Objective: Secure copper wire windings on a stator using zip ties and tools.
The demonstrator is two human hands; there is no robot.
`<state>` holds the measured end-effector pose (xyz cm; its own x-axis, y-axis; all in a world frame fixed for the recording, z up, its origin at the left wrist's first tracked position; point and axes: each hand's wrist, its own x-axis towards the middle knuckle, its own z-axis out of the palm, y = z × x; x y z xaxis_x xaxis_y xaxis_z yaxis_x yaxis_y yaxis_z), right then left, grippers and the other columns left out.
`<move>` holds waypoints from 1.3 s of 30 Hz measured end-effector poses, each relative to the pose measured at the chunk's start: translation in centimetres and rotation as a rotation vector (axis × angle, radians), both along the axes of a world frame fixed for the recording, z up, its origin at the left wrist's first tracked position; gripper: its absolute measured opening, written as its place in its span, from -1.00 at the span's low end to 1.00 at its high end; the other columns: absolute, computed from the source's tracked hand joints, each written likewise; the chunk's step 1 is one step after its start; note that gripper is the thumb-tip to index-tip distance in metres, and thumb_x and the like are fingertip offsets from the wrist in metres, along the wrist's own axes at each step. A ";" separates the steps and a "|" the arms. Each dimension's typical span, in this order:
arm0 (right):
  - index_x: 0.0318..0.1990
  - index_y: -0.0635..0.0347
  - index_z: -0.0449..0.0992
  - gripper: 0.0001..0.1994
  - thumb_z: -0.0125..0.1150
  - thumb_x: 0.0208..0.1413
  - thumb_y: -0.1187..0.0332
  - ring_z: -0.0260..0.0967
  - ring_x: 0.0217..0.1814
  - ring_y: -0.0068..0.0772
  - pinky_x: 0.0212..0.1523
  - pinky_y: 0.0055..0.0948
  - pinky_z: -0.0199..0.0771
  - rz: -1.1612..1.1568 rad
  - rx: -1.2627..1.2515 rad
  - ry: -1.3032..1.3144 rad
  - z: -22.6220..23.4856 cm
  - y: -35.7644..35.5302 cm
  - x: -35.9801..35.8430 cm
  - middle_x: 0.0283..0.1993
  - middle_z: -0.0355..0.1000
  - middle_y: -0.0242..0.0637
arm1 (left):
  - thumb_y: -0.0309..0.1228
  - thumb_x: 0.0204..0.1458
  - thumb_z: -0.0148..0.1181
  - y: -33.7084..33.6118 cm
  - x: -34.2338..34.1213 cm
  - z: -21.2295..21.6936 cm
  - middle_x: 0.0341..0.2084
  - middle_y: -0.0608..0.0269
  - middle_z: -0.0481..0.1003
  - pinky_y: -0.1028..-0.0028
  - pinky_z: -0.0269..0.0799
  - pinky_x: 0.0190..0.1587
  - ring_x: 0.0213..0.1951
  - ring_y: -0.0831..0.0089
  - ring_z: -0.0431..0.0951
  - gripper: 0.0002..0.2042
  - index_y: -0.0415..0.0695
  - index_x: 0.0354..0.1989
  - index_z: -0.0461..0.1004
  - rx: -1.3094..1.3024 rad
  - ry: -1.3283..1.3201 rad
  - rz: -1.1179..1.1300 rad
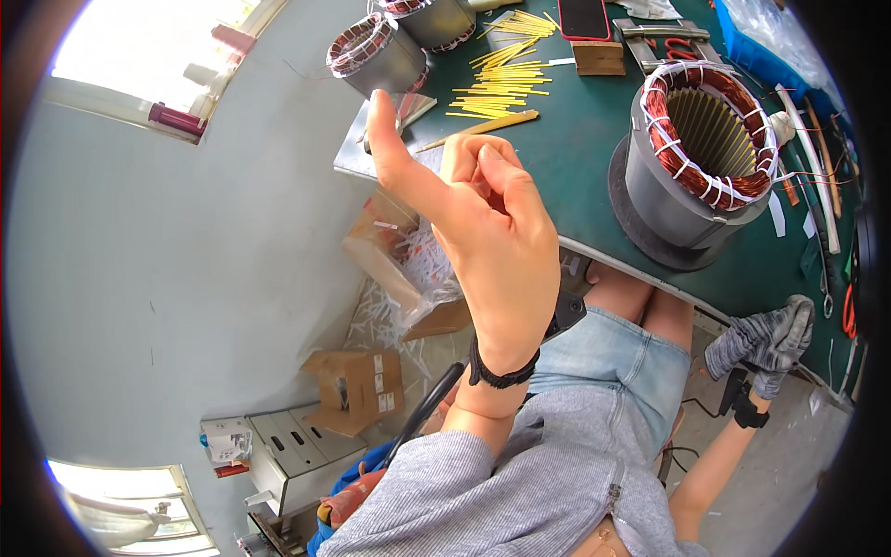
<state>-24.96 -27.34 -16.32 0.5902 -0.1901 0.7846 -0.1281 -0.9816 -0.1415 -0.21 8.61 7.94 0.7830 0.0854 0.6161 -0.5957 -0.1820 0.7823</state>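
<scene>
My left hand (pixel 501 232), bare, is raised in the middle of the view. One digit stretches up to the left and the others curl inward; nothing shows in its grasp. Low at the right, by the table edge, is my right hand (pixel 766 339) in a grey knitted glove. Its fingers look folded together, and what they hold, if anything, cannot be made out. Between and beyond the hands, a motor stator (pixel 659 176) with copper windings laced in white stands upright on a dark round base (pixel 682 255). Neither hand touches it.
On the green table (pixel 585 195) lie several yellow strips (pixel 501 88), a phone (pixel 585 17) on a wooden block (pixel 599 58), and tools along the right edge. More stators (pixel 371 51) stand at the far left. Cardboard boxes (pixel 357 390) and paper scraps are on the floor.
</scene>
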 end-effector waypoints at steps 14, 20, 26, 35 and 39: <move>0.27 0.40 0.15 -0.33 0.12 0.11 0.11 0.35 0.09 0.06 0.12 -0.19 0.35 0.101 0.133 -0.021 -1.0 -0.3 -0.2 0.10 0.33 0.07 | -0.69 -0.01 -0.20 0.1 -0.5 0.4 -0.53 0.30 0.35 0.74 0.08 -0.48 -0.58 0.73 0.14 -0.33 -0.13 0.31 -0.25 -0.024 0.041 -0.018; 0.29 0.36 0.14 -0.33 0.09 0.13 0.10 0.35 0.10 0.05 0.13 -0.19 0.35 0.084 -0.003 0.020 1.4 0.7 0.6 0.11 0.33 0.06 | -0.68 0.00 -0.19 0.3 -0.1 0.4 -0.54 0.33 0.34 0.74 0.07 -0.48 -0.57 0.74 0.15 -0.35 -0.13 0.31 -0.21 -0.010 0.039 -0.013; 0.29 0.31 0.14 -0.35 0.24 0.02 0.45 0.29 0.20 -0.02 0.18 -0.15 0.33 -0.058 -0.080 0.042 -2.0 -0.4 -1.4 0.18 0.32 -0.06 | -0.67 -0.01 -0.14 -1.3 -0.2 0.3 -0.62 0.46 0.23 0.69 -0.10 -0.54 -0.59 0.76 0.04 -0.42 -0.17 0.27 0.03 0.057 0.009 0.012; 0.15 0.26 0.28 -0.53 0.06 0.02 0.65 0.38 -0.26 -0.13 -0.21 -0.32 0.45 0.073 0.024 -0.178 6.4 6.1 4.3 -0.16 0.40 -0.10 | -0.61 -0.07 -0.15 -0.9 -2.7 -5.1 -0.68 0.53 0.03 0.63 -0.17 -0.46 -0.58 0.72 -0.06 -0.70 -0.30 -0.14 0.40 -0.121 0.093 -0.270; 0.04 0.37 0.29 -0.50 0.12 -0.18 0.69 0.36 -0.38 -0.03 -0.38 -0.22 0.45 0.137 0.063 -0.259 5.8 5.8 4.6 -0.30 0.40 -0.06 | -0.57 -0.07 -0.13 -1.1 -3.1 -5.3 -0.64 0.47 0.09 0.63 -0.11 -0.43 -0.54 0.68 0.03 -0.74 -0.27 -0.18 0.40 -0.064 0.094 -0.190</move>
<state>-20.40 -21.53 -10.48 0.3953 -0.1752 0.9017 0.0532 -0.9756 -0.2129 -3.34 7.48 2.63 0.8425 -0.0331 0.5376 -0.5384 -0.0215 0.8424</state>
